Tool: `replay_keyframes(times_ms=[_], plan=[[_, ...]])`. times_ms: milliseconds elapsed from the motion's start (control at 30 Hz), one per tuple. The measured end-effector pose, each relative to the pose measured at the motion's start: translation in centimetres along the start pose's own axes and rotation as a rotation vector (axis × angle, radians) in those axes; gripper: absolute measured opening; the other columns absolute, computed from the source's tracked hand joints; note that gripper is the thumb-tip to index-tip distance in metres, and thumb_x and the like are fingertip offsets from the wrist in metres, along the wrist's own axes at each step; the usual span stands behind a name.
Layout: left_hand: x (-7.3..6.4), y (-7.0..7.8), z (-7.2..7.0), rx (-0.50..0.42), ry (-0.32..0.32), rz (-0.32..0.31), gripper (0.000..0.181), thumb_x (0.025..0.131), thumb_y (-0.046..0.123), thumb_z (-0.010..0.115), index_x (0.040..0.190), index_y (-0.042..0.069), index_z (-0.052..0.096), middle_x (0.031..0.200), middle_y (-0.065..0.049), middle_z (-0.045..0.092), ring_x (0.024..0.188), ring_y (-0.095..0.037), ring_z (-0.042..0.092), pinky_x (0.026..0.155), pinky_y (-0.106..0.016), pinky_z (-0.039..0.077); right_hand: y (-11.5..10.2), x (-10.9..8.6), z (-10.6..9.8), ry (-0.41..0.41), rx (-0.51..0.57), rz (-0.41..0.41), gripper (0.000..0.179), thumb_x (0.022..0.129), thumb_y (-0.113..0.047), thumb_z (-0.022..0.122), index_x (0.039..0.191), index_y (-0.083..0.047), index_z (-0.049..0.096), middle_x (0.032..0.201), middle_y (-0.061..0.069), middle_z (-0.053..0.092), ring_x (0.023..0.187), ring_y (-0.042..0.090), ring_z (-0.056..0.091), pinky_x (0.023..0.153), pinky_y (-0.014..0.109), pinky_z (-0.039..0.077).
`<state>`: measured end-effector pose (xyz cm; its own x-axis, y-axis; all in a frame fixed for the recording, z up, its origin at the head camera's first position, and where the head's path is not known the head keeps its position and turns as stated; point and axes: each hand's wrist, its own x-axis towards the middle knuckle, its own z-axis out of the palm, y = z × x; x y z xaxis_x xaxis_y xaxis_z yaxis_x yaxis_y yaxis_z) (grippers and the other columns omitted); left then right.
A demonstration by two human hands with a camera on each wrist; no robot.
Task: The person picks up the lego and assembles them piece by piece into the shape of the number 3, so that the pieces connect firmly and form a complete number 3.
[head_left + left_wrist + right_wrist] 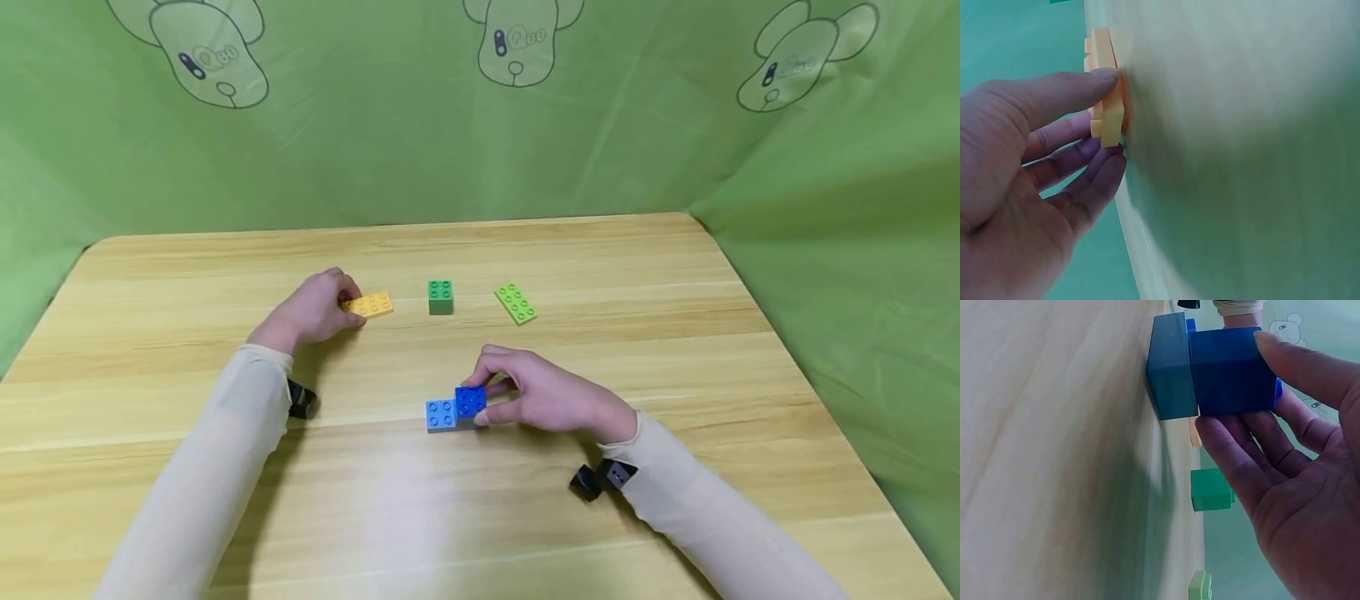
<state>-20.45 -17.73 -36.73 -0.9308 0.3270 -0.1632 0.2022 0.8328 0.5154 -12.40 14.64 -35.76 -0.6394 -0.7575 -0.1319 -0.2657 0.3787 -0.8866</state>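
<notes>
My left hand pinches a yellow-orange flat studded toy brick between thumb and fingers at the back left of the table. In the left wrist view this flat brick stays close to the tabletop, one side seemingly lifted slightly. Nearer the front, my right hand grips a dark blue square brick, thumb on one side and fingers on the other. That brick sits over the right half of a longer light blue brick. The right wrist view shows the dark blue brick against the light blue brick, with a thin seam between them.
Behind the hands stand a green square brick and a lime green flat brick. Everything lies on a wood-grain table. Green cloth with printed animal heads hangs around its back and sides. Black devices are strapped at both wrists.
</notes>
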Motion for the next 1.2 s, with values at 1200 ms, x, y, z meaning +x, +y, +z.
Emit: replay_keyframes(times_ms=[1200], plan=[[-2.3, -0.3, 0.2, -0.226, 0.095, 0.012, 0.035, 0.085, 0.01, 0.076, 0.116, -0.001, 0.065, 0.111, -0.012, 0.058, 0.103, -0.031, 0.054, 0.086, -0.042, 0.048, -0.1, -0.1, 0.1, 0.007, 0.006, 0.015, 0.023, 0.086, -0.009, 0.077, 0.102, -0.008, 0.061, 0.114, 0.004, 0.057, 0.109, 0.022, 0.062, 0.094, 0.032, 0.052]])
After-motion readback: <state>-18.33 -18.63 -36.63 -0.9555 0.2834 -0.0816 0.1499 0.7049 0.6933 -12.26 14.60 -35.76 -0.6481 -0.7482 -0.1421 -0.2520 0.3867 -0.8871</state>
